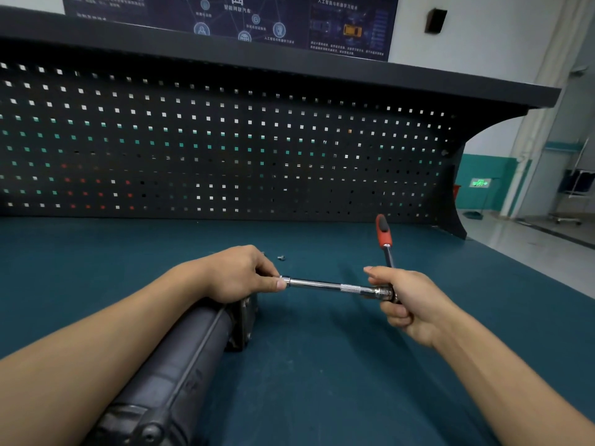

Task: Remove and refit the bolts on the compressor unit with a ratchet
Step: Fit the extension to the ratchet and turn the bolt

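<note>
A dark cylindrical compressor unit [180, 358] lies on the blue-green bench top, running from the bottom left up toward the centre. My left hand [241, 273] is above its far end and pinches the socket tip of a chrome extension bar [325, 285]. My right hand [409, 300] grips the ratchet head at the bar's other end. The ratchet's red and black handle [383, 233] points up and away from me. The extension bar is held level above the bench between both hands. One loose bolt [281, 258] lies on the bench just beyond my left hand.
A black pegboard back panel [225, 149] with a shelf above it stands along the far edge of the bench [322, 365]. The bench's right edge drops off to a grey floor [531, 249] at the right.
</note>
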Demonstrator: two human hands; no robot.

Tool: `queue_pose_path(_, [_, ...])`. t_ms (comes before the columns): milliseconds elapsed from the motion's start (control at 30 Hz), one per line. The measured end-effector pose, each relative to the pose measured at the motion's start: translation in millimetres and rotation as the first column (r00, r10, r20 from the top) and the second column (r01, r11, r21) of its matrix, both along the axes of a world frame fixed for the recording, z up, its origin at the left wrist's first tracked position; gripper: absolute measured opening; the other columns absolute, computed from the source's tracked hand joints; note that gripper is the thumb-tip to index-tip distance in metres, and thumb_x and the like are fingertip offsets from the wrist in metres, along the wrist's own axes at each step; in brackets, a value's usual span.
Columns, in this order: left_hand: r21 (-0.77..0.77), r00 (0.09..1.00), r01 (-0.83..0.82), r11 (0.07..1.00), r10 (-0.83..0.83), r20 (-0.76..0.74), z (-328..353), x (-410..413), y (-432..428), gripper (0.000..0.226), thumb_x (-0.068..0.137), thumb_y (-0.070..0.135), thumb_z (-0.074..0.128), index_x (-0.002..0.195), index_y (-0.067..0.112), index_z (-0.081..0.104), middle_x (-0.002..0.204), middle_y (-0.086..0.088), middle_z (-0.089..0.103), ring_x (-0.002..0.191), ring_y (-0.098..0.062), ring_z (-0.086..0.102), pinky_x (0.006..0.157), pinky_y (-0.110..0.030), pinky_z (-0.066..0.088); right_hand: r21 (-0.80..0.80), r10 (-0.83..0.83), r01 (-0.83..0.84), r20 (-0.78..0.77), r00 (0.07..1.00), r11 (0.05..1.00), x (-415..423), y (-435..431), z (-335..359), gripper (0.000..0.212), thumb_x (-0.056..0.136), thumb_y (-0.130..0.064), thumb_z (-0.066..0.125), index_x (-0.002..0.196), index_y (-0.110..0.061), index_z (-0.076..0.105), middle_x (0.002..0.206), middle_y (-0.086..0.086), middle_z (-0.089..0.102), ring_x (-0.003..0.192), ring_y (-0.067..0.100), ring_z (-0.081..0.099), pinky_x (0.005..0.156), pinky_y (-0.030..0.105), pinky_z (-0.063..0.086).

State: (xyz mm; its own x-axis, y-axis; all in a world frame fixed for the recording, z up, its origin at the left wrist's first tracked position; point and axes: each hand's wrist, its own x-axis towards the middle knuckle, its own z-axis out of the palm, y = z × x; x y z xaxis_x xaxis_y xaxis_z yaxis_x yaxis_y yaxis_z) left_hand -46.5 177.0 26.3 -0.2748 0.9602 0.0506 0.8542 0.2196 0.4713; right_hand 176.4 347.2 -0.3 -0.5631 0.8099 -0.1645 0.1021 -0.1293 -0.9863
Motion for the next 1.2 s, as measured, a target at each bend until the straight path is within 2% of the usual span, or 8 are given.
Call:
queue_pose_path(233, [-0.009, 1.0, -0.002, 1.0, 0.002, 0.002, -0.6, 0.6, -0.3, 0.02, 0.093, 0.051, 0.064, 0.078, 0.039, 0.07, 0.063, 0.011, 0.05, 0.056, -0.004, 0.041, 0.059, -0.022, 0.035, -0.073, 0.041, -0.039, 0.025, 0.999, 0.997, 0.0, 2.9, -2.1, 0.024, 0.09, -0.027, 0.069, 0.093, -0.009, 0.055, 0.069, 0.008, 0.068, 0.031, 0.006, 0.024, 0.032, 0.014, 0.017])
queue_pose_path(400, [-0.002, 1.0, -0.016, 1.0, 0.016, -0.009, 0.3, 0.0, -0.3, 0.019, 0.092, 0.052, 0.064, 0.08, 0.039, 0.071, 0.065, 0.01, 0.052, 0.059, -0.005, 0.042, 0.059, -0.021, 0.036, -0.159, 0.057, -0.06, -0.024, 0.998, 0.985, 1.3, 4.2, 2.2, 0.022, 0.091, -0.028, 0.066, 0.09, -0.011, 0.052, 0.059, 0.003, 0.063, 0.029, 0.004, 0.023, 0.029, 0.015, 0.016])
queue_pose_path(567, [0.01, 1.0, -0.028, 1.0, 0.028, -0.001, -0.8, -0.4, -0.3, 0.021, 0.092, 0.053, 0.064, 0.076, 0.041, 0.07, 0.059, 0.015, 0.051, 0.055, -0.003, 0.042, 0.054, -0.016, 0.034, -0.29, 0.08, -0.117, -0.138, 0.987, 0.95, 4.7, 4.5, 5.6, 0.017, 0.094, -0.026, 0.063, 0.092, -0.022, 0.046, 0.082, 0.019, 0.07, 0.028, 0.004, 0.02, 0.028, 0.013, 0.017])
queue_pose_path(667, [0.018, 0.999, -0.036, 0.999, 0.036, -0.002, -1.8, -0.3, -0.3, 0.02, 0.091, 0.054, 0.065, 0.078, 0.04, 0.071, 0.064, 0.013, 0.054, 0.058, -0.003, 0.043, 0.057, -0.018, 0.037, -0.296, 0.08, -0.123, -0.151, 0.985, 0.947, 5.0, 5.9, 4.0, 0.019, 0.095, -0.029, 0.062, 0.092, -0.024, 0.045, 0.089, 0.021, 0.069, 0.028, 0.004, 0.02, 0.028, 0.013, 0.017])
queue_pose_path(833, [0.026, 0.999, -0.034, 0.999, 0.034, 0.018, -2.6, -1.0, -1.3, 0.021, 0.091, 0.054, 0.065, 0.084, 0.036, 0.074, 0.07, 0.01, 0.06, 0.064, -0.007, 0.047, 0.064, -0.024, 0.04, -0.302, 0.101, -0.143, -0.149, 0.984, 0.943, 4.0, 8.7, 1.8, 0.02, 0.096, -0.034, 0.06, 0.09, -0.025, 0.043, 0.084, 0.021, 0.071, 0.029, 0.005, 0.02, 0.029, 0.013, 0.018])
queue_pose_path(1033, [0.038, 1.0, -0.024, 0.999, 0.024, 0.013, -1.6, 2.0, -2.7, 0.027, 0.093, 0.049, 0.066, 0.091, 0.024, 0.077, 0.066, 0.012, 0.055, 0.06, -0.004, 0.043, 0.06, -0.019, 0.037, -0.338, 0.099, -0.145, -0.15, 0.984, 0.93, 2.0, 8.4, -1.0, 0.02, 0.097, -0.036, 0.058, 0.098, -0.028, 0.039, 0.082, 0.02, 0.072, 0.03, 0.006, 0.021, 0.03, 0.013, 0.018])
queue_pose_path(1100, [0.039, 1.0, -0.023, 0.999, 0.023, 0.011, -0.6, 2.0, -3.6, 0.026, 0.093, 0.048, 0.066, 0.089, 0.025, 0.077, 0.059, 0.018, 0.054, 0.056, 0.0, 0.043, 0.057, -0.015, 0.036, -0.346, 0.09, -0.141, -0.158, 0.983, 0.927, 1.4, 8.0, -1.9, 0.017, 0.098, -0.036, 0.057, 0.097, -0.027, 0.042, 0.083, 0.02, 0.072, 0.03, 0.006, 0.022, 0.03, 0.013, 0.018])
queue_pose_path(1200, [0.032, 1.0, -0.018, 0.999, 0.017, 0.023, 0.1, 2.6, -3.4, 0.023, 0.092, 0.048, 0.066, 0.081, 0.029, 0.073, 0.058, 0.016, 0.05, 0.056, -0.001, 0.04, 0.058, -0.019, 0.036, -0.341, 0.095, -0.139, -0.142, 0.985, 0.93, 1.5, 8.0, -2.2, 0.02, 0.099, -0.039, 0.057, 0.092, -0.022, 0.048, 0.081, 0.017, 0.072, 0.03, 0.005, 0.023, 0.03, 0.013, 0.019])
